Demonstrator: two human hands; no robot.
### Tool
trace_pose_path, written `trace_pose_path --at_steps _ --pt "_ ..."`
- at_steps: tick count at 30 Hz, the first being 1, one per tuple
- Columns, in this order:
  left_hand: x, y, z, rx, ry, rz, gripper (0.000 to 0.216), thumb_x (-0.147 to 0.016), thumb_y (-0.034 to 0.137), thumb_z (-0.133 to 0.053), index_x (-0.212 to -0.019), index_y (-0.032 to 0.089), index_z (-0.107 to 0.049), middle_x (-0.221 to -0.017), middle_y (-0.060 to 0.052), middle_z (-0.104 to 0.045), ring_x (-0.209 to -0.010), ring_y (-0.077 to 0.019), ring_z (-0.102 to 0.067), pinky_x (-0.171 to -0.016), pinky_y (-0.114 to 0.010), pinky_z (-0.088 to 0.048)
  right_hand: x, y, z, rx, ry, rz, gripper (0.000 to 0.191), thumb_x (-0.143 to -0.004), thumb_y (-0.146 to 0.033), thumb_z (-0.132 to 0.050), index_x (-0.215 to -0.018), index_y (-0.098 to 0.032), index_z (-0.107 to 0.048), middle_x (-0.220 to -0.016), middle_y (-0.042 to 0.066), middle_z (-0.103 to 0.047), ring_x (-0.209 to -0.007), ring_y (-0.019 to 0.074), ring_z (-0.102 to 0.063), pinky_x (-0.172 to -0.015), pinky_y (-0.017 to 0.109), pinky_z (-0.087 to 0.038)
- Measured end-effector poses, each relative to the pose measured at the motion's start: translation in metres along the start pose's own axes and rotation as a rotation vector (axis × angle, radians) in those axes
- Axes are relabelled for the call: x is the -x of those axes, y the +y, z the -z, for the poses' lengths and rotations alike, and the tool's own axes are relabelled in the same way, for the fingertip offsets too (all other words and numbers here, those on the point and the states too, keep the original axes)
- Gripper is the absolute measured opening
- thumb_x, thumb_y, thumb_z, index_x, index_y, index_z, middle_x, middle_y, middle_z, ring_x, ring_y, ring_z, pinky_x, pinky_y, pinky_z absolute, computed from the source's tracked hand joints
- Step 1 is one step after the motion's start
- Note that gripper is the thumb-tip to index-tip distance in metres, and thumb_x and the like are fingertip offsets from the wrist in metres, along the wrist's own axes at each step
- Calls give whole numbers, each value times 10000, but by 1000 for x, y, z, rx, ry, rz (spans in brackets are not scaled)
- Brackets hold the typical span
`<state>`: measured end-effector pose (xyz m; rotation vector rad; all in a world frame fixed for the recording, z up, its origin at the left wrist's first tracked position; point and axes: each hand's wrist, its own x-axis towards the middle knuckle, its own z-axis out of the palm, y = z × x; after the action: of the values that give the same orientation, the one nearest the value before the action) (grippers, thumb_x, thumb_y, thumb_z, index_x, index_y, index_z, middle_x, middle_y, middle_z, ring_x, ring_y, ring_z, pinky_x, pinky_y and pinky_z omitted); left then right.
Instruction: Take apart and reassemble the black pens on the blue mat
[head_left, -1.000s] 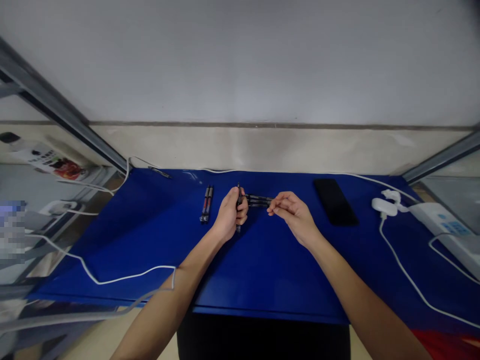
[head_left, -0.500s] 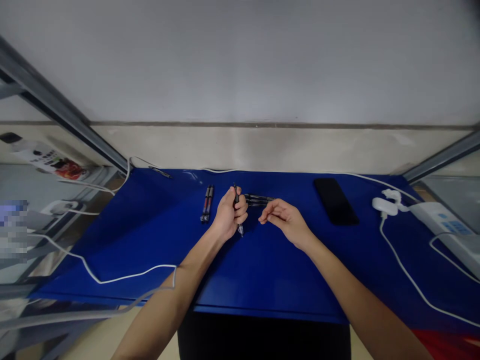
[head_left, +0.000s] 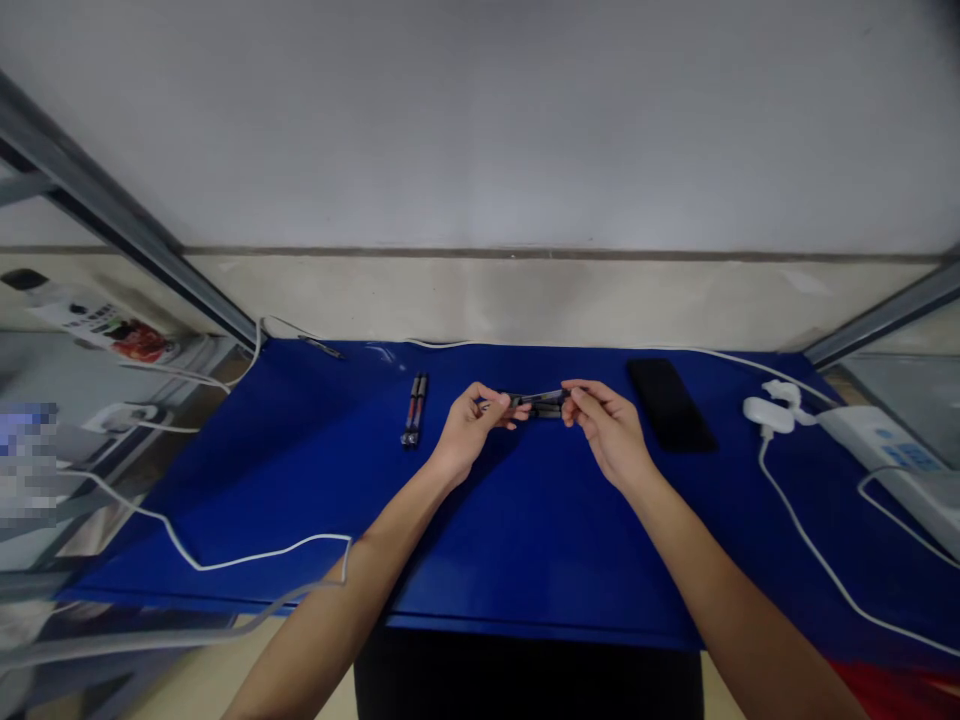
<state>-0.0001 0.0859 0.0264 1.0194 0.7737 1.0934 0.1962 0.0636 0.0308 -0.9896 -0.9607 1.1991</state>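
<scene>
A dark pen [head_left: 541, 397] is held crosswise between my two hands, just above the desk. My left hand [head_left: 466, 430] pinches its left end between thumb and fingers. The pen's other end sits in the closed fingertips of my right hand [head_left: 611, 430]. Behind and below it, more black pens [head_left: 547, 412] lie on the blue desk [head_left: 525, 540], partly hidden by my hands. Two dark pens with red markings [head_left: 415, 410] lie side by side to the left of my left hand.
A black phone [head_left: 670, 404] lies right of my right hand. Farther right are a white charger [head_left: 769, 413] and a power strip [head_left: 889, 450] with cables. Another pen [head_left: 322, 347] lies at the back left. A white cable [head_left: 262, 552] crosses near my left forearm.
The pen has turned from upright in my left fist to lying level between both hands. My right hand has moved right and now grips the pen's right end.
</scene>
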Motion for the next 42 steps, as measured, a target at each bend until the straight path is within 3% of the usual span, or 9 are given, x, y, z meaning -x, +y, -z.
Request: trace_pose_path --at_steps 6,11,14,17,22,27,34,42 --pt "9 -4 -7 -115 -259 218 370 -758 355 -783 -810 147 -481 -749 -122 -746 -607 -157 -683 -609 -259 -504 -2 -4 0 -193 37 -46 165 -860 -354 -677 -899 -201 -726 -762 17 -594 -694 132 -548 -610 264 -455" --pt "16 -15 -17 -89 -372 268 421 -788 427 -739 -982 147 -492 -750 -113 -746 -606 -159 -684 -597 -253 -494 5 -8 -10 -406 -91 -250 408 -900 -581 -514 -745 -216 -612 -820 35 -564 -788 186 -566 -740 351 -506" --pt "16 -22 -20 -115 -384 250 405 -821 485 -681 -946 119 -561 -779 -127 -743 -629 -157 -682 -616 -259 -499 9 -12 -14 -488 -161 -317 460 -905 -634 -438 -708 -227 -525 -681 8 -462 -651 181 -509 -654 355 -482" --pt "16 -24 -20 -166 -433 242 412 -854 506 -632 -866 95 -638 -815 -145 -739 -675 -156 -679 -642 -254 -494 12 -15 -15 -490 -202 -344 482 -927 -627 -371 -678 -229 -477 -585 -31 -311 -505 146 -346 -549 325 -409" --pt "17 -17 -21 -164 -444 239 474 -906 530 -544 -834 84 -689 -801 -153 -735 -652 -152 -651 -648 -262 -476 12 -15 -14 -529 -171 -316 399 -944 -495 -382 -652 -226 -418 -568 -53 -193 -475 131 -191 -477 288 -318" --pt "15 -14 -20 -43 -413 306 653 -945 611 -373 -865 59 -712 -824 -184 -731 -644 -172 -642 -655 -295 -473 11 -14 -13 -612 -139 -286 346 -934 -434 -400 -669 -216 -440 -572 -54 -204 -484 123 -194 -479 271 -331" --pt "13 -15 -19 57 -383 357 741 -884 715 -367 -922 50 -689 -816 -205 -729 -650 -206 -657 -665 -325 -472 10 -15 -12 -527 -127 -272 374 -929 -491 -401 -664 -228 -413 -572 -55 -196 -476 128 -174 -466 284 -320" --pt "13 -15 -19 73 -372 372 712 -884 706 -375 -912 64 -681 -790 -190 -731 -646 -210 -656 -667 -331 -466 11 -14 -11 -495 -140 -260 355 -930 -461 -399 -656 -235 -405 -590 -53 -185 -487 136 -184 -467 292 -329"
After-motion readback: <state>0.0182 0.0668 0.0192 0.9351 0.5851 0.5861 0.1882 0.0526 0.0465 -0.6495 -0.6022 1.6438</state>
